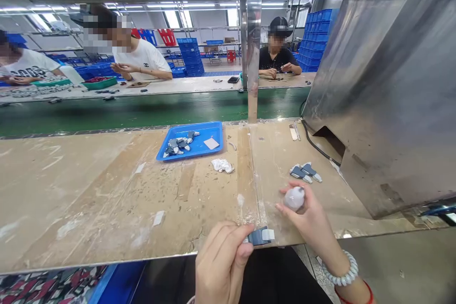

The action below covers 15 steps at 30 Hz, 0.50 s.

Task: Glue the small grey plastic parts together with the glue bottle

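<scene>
Closest to the camera, the left hand (221, 259) is at the near edge of the counter (107, 190), its thumb and fingers pinched together on one end of a slate-grey piece (261, 236) whose other end is white. Rightward, the fingers of the right hand (309, 213) curl around a whitish rounded bottle (294, 199), parted just by its width.

The left hand comes up from below, its back toward the camera, the piece pointing right over the near edge. The right hand reaches in from the lower right, turned leftward, near some grey-and-white pieces (305, 172) toward the counter's right end.

Below the counter's near edge at far left, a blue bin (117, 280) is cut off, as is the left forearm. Left fingers cover the slate-grey piece's left end; whether it touches the counter is unclear. The bottle's right side is partly hidden by the right hand.
</scene>
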Motion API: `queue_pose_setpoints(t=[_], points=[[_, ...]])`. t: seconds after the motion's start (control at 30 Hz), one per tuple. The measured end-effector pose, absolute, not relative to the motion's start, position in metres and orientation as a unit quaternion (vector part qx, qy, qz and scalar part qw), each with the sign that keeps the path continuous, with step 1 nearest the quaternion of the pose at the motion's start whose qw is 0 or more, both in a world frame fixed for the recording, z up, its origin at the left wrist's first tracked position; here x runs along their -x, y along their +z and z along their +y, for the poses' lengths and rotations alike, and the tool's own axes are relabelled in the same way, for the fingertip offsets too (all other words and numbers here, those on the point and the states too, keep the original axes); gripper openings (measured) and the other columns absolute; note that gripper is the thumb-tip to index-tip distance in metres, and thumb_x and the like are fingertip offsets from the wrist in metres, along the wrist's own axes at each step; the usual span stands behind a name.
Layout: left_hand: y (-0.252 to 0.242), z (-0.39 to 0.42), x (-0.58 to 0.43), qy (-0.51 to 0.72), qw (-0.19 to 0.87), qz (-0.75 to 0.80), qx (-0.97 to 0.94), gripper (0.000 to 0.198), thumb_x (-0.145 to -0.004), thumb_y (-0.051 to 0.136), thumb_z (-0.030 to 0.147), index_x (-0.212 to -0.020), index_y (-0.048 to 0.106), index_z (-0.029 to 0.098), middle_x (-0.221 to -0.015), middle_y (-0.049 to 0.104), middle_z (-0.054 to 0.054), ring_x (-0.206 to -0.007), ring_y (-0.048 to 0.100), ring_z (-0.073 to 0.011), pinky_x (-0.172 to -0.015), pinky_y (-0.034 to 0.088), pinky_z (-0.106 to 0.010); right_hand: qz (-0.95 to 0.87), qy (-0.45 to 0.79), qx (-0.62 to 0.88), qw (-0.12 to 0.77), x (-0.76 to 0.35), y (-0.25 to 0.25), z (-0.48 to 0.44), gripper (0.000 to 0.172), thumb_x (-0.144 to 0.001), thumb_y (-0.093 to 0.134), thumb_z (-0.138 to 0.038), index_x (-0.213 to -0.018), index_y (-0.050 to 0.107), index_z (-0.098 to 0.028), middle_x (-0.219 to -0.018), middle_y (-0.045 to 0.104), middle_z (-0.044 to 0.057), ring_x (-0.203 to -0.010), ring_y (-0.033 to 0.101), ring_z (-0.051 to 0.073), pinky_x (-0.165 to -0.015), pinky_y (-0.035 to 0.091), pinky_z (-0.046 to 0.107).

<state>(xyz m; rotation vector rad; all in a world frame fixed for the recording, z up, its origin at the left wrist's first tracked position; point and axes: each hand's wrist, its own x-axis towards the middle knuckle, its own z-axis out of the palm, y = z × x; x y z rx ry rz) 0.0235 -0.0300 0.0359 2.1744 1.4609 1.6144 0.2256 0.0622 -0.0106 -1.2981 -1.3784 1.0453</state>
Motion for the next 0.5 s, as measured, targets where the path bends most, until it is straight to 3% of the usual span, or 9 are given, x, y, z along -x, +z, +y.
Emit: queue_pose_setpoints(t=[0.07,0.1,0.17,0.23,0.3,0.37,0.43,0.5], points=[[0.041,-0.032,-0.025,0.529,0.027,0.466,-0.709,0.023,-0.105,0.048,0.028,-0.108,0.067,0.017,-0.088,0.069,-0.005,-0.085,0.062,-0.0160,-0.076,0.050,-0.027,-0.563,0.403,0.524,0.496,-0.230,-0.009,0.052,0.074,-0.069,0.085,-0.044,-0.130,0.049,-0.026,-0.126,0.062,0.010,-0.119,0.059,0.030,-0.104,0.045,0.048],[0.043,-0.034,-0.026,0.534,0.027,0.464,-0.706,0.023,-0.105,0.048,0.029,-0.108,0.068,0.017,-0.088,0.069,-0.005,-0.084,0.062,-0.0161,-0.076,0.051,-0.027,-0.554,0.376,0.531,0.519,-0.232,-0.008,0.044,0.073,-0.069,0.085,-0.045,-0.130,0.050,-0.027,-0.130,0.059,0.010,-0.123,0.056,0.031,-0.107,0.043,0.048],[0.046,-0.038,-0.029,0.557,0.034,0.461,-0.690,0.025,-0.104,0.049,0.031,-0.107,0.068,0.017,-0.086,0.069,-0.005,-0.083,0.063,-0.0168,-0.074,0.051,-0.028,-0.509,0.314,0.557,0.576,-0.234,-0.003,0.022,0.050,-0.077,0.080,-0.046,-0.119,0.058,-0.028,-0.127,0.058,0.008,-0.123,0.053,0.029,-0.108,0.040,0.046],[0.047,-0.042,-0.034,0.580,0.049,0.450,-0.677,0.025,-0.104,0.049,0.033,-0.104,0.068,0.016,-0.083,0.069,-0.005,-0.080,0.063,-0.0173,-0.072,0.051,-0.029,-0.462,0.323,0.546,0.620,-0.231,0.003,-0.002,0.024,-0.088,0.070,-0.047,-0.102,0.064,-0.029,-0.105,0.062,0.006,-0.105,0.058,0.025,-0.097,0.046,0.038],[0.048,-0.046,-0.038,0.587,0.078,0.432,-0.680,0.028,-0.104,0.047,0.035,-0.103,0.068,0.016,-0.080,0.068,-0.005,-0.077,0.062,-0.0168,-0.070,0.050,-0.030,-0.477,0.500,0.443,0.571,-0.224,0.010,-0.021,0.035,-0.087,0.066,-0.059,-0.099,0.067,-0.026,-0.084,0.064,0.004,-0.080,0.062,0.021,-0.076,0.051,0.032],[0.047,-0.048,-0.042,0.574,0.107,0.407,-0.702,0.033,-0.106,0.043,0.038,-0.104,0.067,0.016,-0.078,0.067,-0.004,-0.071,0.059,-0.0153,-0.067,0.048,-0.029,-0.483,0.694,0.306,0.438,-0.214,0.016,-0.032,0.060,-0.080,0.058,-0.078,-0.098,0.068,-0.022,-0.069,0.064,0.003,-0.059,0.059,0.017,-0.060,0.051,0.030],[0.046,-0.050,-0.043,0.555,0.123,0.387,-0.726,0.036,-0.106,0.040,0.038,-0.104,0.066,0.014,-0.075,0.065,-0.004,-0.068,0.057,-0.0140,-0.065,0.046,-0.029,-0.457,0.781,0.233,0.357,-0.206,0.018,-0.036,0.072,-0.074,0.053,-0.088,-0.092,0.068,-0.019,-0.060,0.063,0.003,-0.047,0.055,0.015,-0.052,0.048,0.028],[0.045,-0.051,-0.043,0.544,0.129,0.374,-0.740,0.036,-0.107,0.040,0.037,-0.103,0.066,0.013,-0.072,0.063,-0.003,-0.066,0.055,-0.0134,-0.065,0.045,-0.029,-0.453,0.794,0.230,0.334,-0.202,0.017,-0.037,0.076,-0.071,0.051,-0.091,-0.085,0.068,-0.019,-0.057,0.063,0.003,-0.045,0.057,0.016,-0.049,0.048,0.028]])
